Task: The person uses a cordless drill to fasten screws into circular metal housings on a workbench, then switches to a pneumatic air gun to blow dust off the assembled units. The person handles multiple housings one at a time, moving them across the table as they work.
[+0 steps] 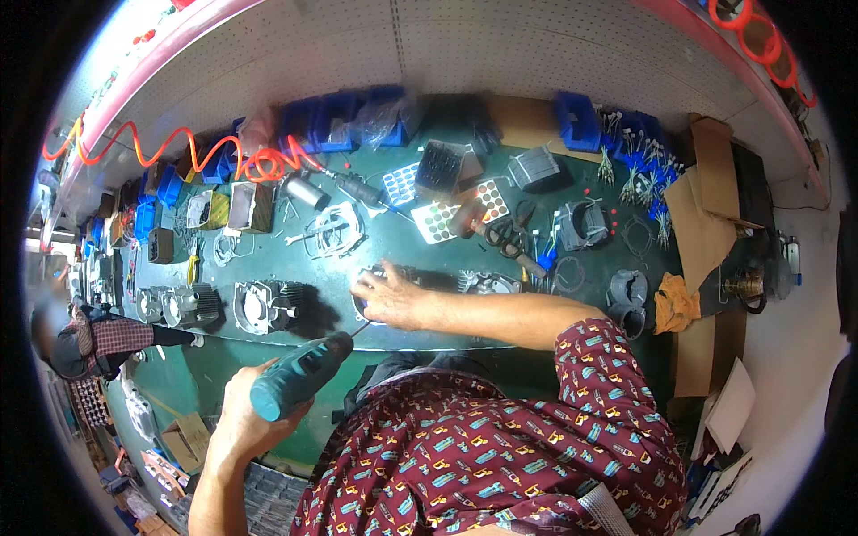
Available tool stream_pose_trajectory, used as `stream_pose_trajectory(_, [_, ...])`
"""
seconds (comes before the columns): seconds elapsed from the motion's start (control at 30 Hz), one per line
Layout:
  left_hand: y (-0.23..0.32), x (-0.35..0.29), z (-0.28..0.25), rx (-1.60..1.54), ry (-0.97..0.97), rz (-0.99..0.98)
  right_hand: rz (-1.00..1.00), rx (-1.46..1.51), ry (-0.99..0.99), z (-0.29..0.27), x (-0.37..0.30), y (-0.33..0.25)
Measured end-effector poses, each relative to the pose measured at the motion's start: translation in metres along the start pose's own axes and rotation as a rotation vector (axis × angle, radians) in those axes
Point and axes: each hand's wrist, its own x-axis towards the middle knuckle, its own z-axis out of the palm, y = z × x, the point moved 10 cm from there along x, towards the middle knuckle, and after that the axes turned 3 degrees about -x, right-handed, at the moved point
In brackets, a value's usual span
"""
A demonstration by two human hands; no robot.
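My left hand [239,415] is wrapped round the grip of a teal power drill [302,375]. The drill's long thin bit [361,329] points up and right, its tip close to a grey metal motor housing [360,302] at the bench's front edge. Over that housing lies my right hand [398,302], its fingers bent round the top and side and covering most of it. Whether the bit touches a screw is hidden. Just right of my right wrist sits another metal housing [489,283]; to the left stands a finned housing [266,306].
On the green bench [344,272] lie a hammer [466,218], black scissors [505,239] and sticker sheets [436,222]. A coiled orange air hose [201,152] hangs at the back left. Blue bins [579,121] line the back. Cardboard [706,228] stands right; another person [94,339] is far left.
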Motion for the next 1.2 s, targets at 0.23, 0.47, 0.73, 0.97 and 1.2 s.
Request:
stream_pose_trajectory(0.23, [-0.019, -0.029, -0.005, -0.224, 0.154, 0.003, 0.041, 0.255, 0.286, -0.040, -0.006, 0.027])
stream_pose_trajectory(0.47, [-0.023, -0.049, 0.015, -0.439, 0.313, 0.038, 0.412, -0.042, 0.150, -0.010, -0.003, 0.201])
stream_pose_trajectory(0.73, [-0.034, -0.092, 0.059, -0.541, 0.315, -0.113, 0.152, -0.493, -0.152, 0.088, 0.006, 0.241])
stream_pose_trajectory(0.97, [-0.052, -0.120, 0.061, -0.631, 0.421, -0.009, 0.084, -0.697, -0.255, 0.106, -0.017, 0.235])
stream_pose_trajectory(1.2, [-0.113, -0.126, 0.051, -0.586, 0.378, 0.036, 0.306, -0.672, -0.301, 0.096, 0.003, 0.249])
